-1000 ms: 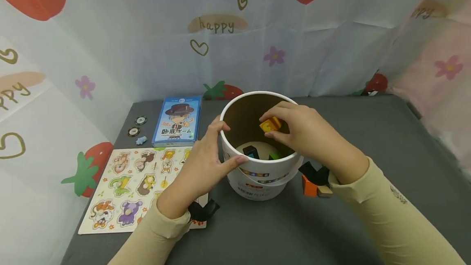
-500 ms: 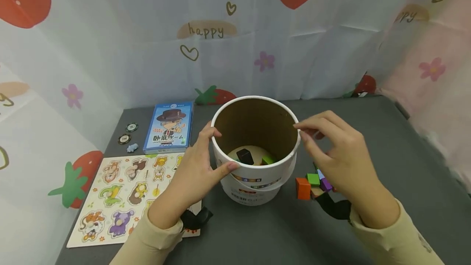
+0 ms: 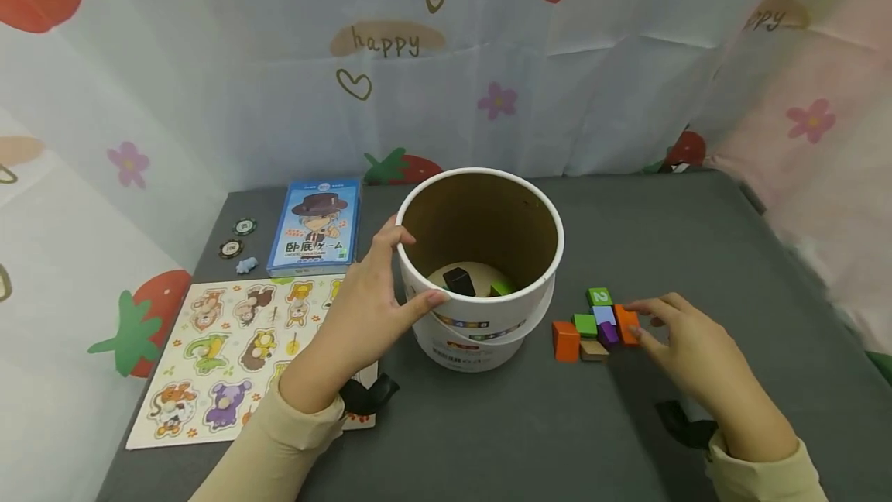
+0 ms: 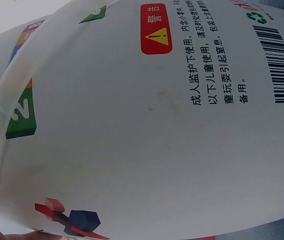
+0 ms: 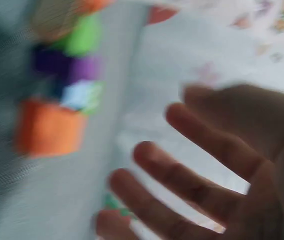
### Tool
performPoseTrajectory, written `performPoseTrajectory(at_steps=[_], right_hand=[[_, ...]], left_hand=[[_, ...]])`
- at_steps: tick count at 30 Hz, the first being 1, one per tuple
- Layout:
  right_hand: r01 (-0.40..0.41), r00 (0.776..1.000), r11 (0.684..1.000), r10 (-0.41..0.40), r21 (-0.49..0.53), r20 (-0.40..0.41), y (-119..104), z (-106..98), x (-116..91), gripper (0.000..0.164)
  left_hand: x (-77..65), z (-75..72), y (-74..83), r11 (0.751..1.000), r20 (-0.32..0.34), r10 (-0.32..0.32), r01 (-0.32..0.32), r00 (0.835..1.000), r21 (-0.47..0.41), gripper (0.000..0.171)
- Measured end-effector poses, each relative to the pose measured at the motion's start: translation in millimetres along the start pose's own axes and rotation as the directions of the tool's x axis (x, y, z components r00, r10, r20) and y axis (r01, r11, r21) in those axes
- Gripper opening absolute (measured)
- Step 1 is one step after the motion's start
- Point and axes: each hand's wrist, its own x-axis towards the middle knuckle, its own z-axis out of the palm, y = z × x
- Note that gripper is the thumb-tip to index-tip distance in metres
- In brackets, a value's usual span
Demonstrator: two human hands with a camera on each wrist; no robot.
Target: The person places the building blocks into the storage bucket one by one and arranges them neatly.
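Observation:
My left hand (image 3: pixel 358 320) holds the rim of a white plastic bucket (image 3: pixel 456 351), thumb outside on the near edge and fingers hooked over the left side. Inside, a black block (image 3: pixel 459 282) and a green block (image 3: pixel 501 287) lie on the bottom. The left wrist view is filled by the bucket's printed wall (image 4: pixel 111 145). My right hand (image 3: pixel 697 347) is at the right end of a small group of blocks, fingertips close by an orange block (image 3: pixel 626 324). In the right wrist view its fingers (image 5: pixel 182 180) are spread and hold nothing.
Left of the orange block lie a purple block (image 3: pixel 608 333), green block (image 3: pixel 584 324), wooden block (image 3: pixel 594 351) and another orange block (image 3: pixel 566 342). An animal puzzle board (image 3: pixel 209 401), blue game box (image 3: pixel 313 231) and chips (image 3: pixel 231 249) lie left.
My right hand, which pinched a yellow-orange block inside the bucket, has come out without it and moved right and down to the blocks. The left hand has stayed on the rim.

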Motion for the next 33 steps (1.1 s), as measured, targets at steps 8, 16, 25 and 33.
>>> performPoseTrajectory(at_steps=[8, 16, 25, 33], right_hand=[[-0.051, 0.99, 0.998, 0.057, -0.048, 0.129, 36.1, 32.3, 0.2, 0.051], [-0.005, 0.998, 1.0, 0.005, 0.003, 0.064, 35.7, 45.2, 13.3, 0.059], [0.073, 0.997, 0.997, -0.073, -0.002, -0.005, 38.0, 50.9, 23.0, 0.053], [-0.028, 1.0, 0.999, 0.028, 0.022, 0.01, 34.8, 40.8, 20.6, 0.055]], left_hand=[[-1.3, 3.4, -1.3, 1.0, 0.001, -0.024, 0.024, 1.0, -0.011, 0.075], [-2.4, 1.2, -3.4, 1.0, -0.009, -0.016, 0.017, 1.0, 0.005, 0.074], [0.9, 0.5, -2.1, 1.0, -0.006, 0.003, -0.003, 1.0, 0.01, 0.074], [-1.2, 0.6, 0.3, 1.0, 0.008, -0.012, 0.012, 1.0, 0.02, 0.076]])
